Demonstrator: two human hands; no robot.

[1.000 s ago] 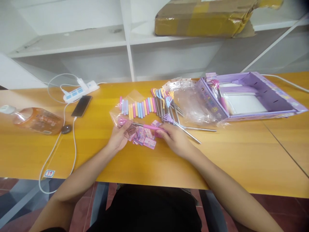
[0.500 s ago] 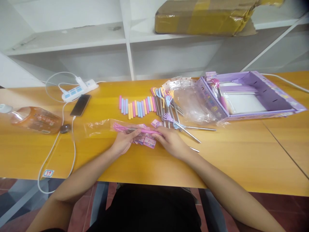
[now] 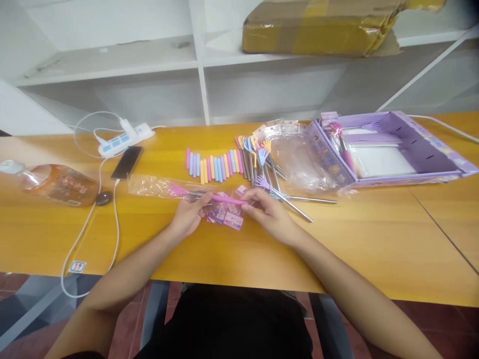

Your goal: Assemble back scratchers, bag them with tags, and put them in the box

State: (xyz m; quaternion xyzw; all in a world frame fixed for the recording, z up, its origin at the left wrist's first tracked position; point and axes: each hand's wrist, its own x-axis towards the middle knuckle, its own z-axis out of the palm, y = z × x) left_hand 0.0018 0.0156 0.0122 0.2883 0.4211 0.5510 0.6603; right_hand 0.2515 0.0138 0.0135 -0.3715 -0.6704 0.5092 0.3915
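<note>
A pink back scratcher (image 3: 228,199) with a hand-shaped head lies sideways in a clear plastic bag (image 3: 149,186). My left hand (image 3: 190,212) is closed round its metal shaft through the plastic. The fingers of my right hand (image 3: 266,212) pinch the end of the pink handle. Small printed cards (image 3: 232,220) lie on the table just beneath. Behind my hands is a row of pastel handle tubes (image 3: 213,168). Several metal rods with coloured hand-shaped heads (image 3: 262,157) are piled to the right of the row.
Clear bags (image 3: 295,159) lie beside an open purple box (image 3: 404,144) at the right. On the left are an orange bottle (image 3: 60,185), a phone (image 3: 127,162), a power strip (image 3: 125,139) and white cables. A taped carton (image 3: 318,27) rests on the shelf behind.
The scratcher's pink head has moved a little left, deeper in the bag. My left hand has shifted slightly along the shaft, and my right fingers now grip the handle's very end.
</note>
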